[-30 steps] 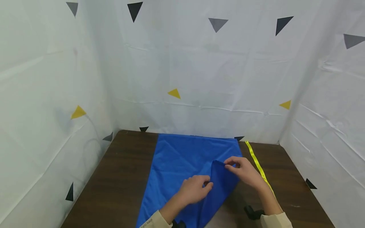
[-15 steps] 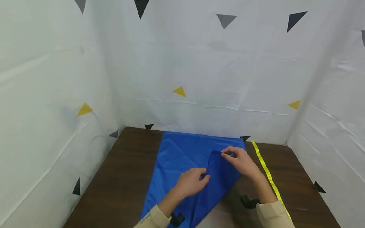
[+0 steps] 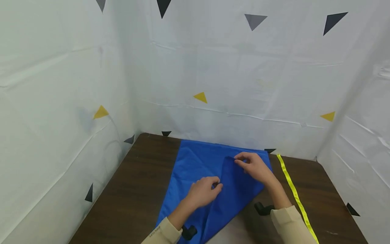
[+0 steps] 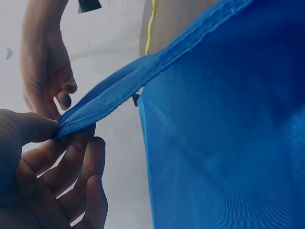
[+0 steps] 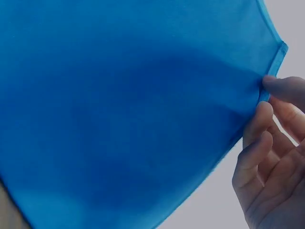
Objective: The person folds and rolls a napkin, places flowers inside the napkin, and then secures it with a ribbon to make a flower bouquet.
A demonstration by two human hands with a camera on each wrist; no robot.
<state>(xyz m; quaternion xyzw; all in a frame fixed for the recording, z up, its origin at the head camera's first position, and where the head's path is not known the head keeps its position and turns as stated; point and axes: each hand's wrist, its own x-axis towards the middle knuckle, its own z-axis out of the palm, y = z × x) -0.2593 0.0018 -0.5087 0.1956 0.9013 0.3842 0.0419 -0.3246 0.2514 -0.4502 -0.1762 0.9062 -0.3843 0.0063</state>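
A blue cloth (image 3: pixel 195 159) with a hemmed edge lies on the table, its right part lifted and folded over toward the left. My right hand (image 3: pixel 256 167) pinches the raised hem near a corner, which shows in the right wrist view beside the thumb (image 5: pixel 286 89). Lower and to the left, my left hand (image 3: pixel 202 191) pinches the same edge between thumb (image 4: pixel 35 128) and forefinger, its other fingers loosely bent. The cloth's hem (image 4: pixel 114 95) stretches away from the left hand in the left wrist view.
A yellow ribbon (image 3: pixel 294 189) runs along the dark wooden table (image 3: pixel 134 183), right of the cloth. White sheeting (image 3: pixel 228 67) with black, grey and yellow triangles encloses the back and sides. A black wrist mount (image 3: pixel 263 209) sits by the right sleeve.
Both hands have moved a little farther away over the table, carrying the pinched edge with them. The head view has swung slightly left.
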